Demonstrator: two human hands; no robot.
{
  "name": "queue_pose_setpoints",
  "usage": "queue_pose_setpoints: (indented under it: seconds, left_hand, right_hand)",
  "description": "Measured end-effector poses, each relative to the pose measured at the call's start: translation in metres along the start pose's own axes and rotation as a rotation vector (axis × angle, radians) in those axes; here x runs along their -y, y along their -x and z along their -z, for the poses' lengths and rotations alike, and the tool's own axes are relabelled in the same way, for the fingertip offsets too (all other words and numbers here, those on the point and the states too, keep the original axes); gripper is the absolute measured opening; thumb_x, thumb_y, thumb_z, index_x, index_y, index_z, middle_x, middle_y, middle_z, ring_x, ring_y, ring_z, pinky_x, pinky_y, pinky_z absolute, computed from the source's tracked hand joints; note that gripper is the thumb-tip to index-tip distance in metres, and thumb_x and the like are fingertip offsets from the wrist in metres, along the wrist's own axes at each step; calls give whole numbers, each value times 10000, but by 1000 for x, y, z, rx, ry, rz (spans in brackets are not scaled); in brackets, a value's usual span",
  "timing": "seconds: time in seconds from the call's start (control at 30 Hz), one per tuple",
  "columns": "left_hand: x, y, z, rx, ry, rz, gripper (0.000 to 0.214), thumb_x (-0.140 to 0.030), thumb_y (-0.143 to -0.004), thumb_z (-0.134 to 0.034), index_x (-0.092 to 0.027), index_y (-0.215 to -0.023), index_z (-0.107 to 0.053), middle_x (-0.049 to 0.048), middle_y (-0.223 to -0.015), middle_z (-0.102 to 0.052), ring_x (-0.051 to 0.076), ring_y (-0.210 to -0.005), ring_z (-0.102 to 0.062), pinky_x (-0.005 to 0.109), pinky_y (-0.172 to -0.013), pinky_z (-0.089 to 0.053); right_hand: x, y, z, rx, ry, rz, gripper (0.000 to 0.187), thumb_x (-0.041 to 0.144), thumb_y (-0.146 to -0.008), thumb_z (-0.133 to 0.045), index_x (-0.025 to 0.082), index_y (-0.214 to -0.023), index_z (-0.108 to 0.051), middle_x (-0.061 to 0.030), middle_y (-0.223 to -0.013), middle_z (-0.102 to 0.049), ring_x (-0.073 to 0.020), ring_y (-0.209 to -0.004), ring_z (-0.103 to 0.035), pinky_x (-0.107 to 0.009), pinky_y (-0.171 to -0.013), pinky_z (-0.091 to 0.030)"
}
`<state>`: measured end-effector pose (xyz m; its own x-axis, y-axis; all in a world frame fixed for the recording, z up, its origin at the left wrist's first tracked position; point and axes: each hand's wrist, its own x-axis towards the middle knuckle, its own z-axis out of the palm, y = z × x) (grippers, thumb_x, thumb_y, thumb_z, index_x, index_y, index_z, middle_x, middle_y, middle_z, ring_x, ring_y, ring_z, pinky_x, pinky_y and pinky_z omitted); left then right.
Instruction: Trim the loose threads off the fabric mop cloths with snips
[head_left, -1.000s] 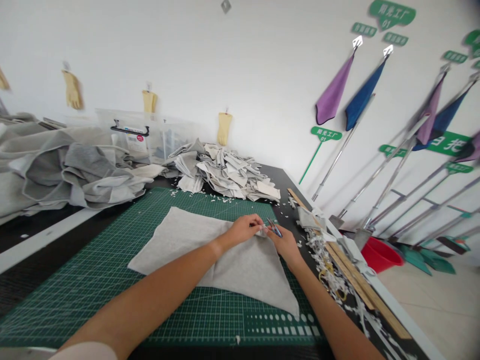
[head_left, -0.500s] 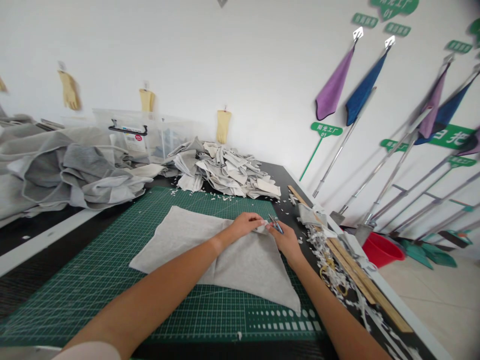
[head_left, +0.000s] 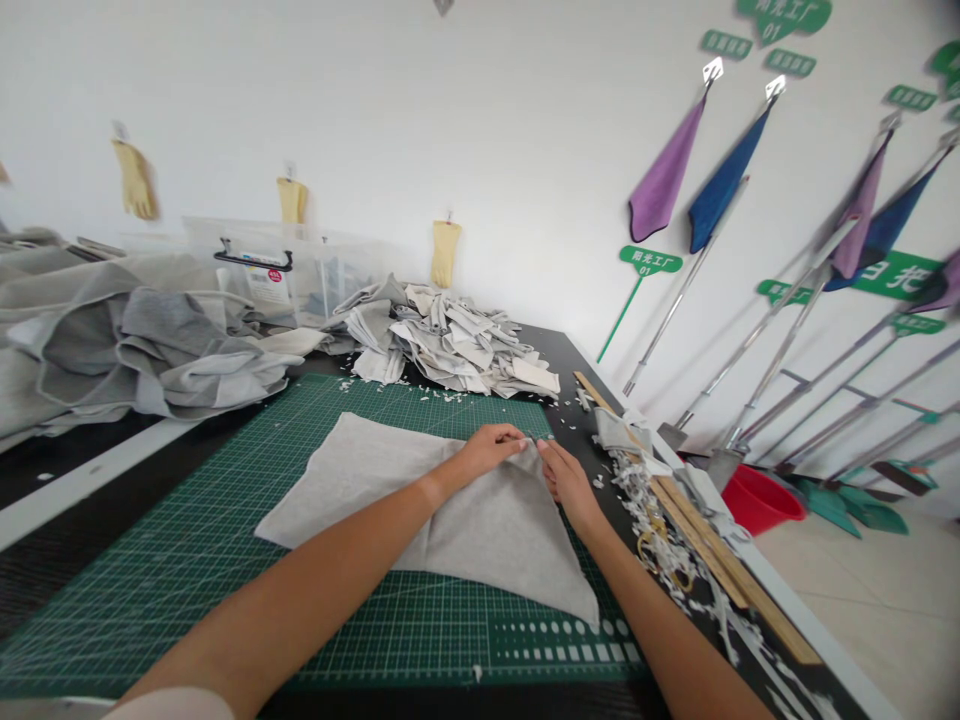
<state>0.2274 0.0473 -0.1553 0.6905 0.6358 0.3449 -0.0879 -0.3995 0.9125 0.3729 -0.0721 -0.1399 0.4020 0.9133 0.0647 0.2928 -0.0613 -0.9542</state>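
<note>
A light grey cloth (head_left: 487,515) lies spread on the green cutting mat (head_left: 420,640), its far right edge lifted off the mat. My left hand (head_left: 491,450) is closed in a pinch on that raised edge. Close beside it, my right hand (head_left: 566,480) is closed around small thread snips (head_left: 533,438). Only the dark tip of the snips shows, at the cloth's edge between both hands; the rest is hidden by my fingers.
Cut cloth pieces (head_left: 457,345) are heaped behind the mat, and a larger fabric pile (head_left: 150,345) lies left. Wooden strips (head_left: 720,560), white scraps (head_left: 637,480) and yellow-handled scissors (head_left: 652,550) line the right table edge. A clear plastic box (head_left: 259,265) stands behind; a red bucket (head_left: 757,500) is on the floor.
My right hand has turned and moved slightly left, toward my left hand. The snips' blue body, seen before, is now mostly covered. My left hand keeps its pinch on the cloth.
</note>
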Motion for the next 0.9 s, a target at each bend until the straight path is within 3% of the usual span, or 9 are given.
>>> queue_pose_setpoints:
  seconds: [0.5, 0.9]
  left_hand:
    - [-1, 1, 2, -4, 10, -28, 366, -433, -870, -627, -113, -997, -753, 92, -965, -752, 200, -896, -662, 290, -846, -488]
    - [5, -1, 2, 10, 25, -58, 351, -424, -866, -632, -111, -967, -757, 94, -950, -755, 202, -891, -664, 285, -836, -486]
  right_hand:
    - [0, 5, -1, -6, 164, 140, 464, 610, -929, -466, 225, -674, -426, 42, -573, -399, -128, -541, -355, -232, -505, -277]
    - [-1, 11, -3, -54, 480, 286, 392, 540, -1013, -339, 244, -797, -477, 37, -651, -475, -161, -615, -485, -258, -609, -315]
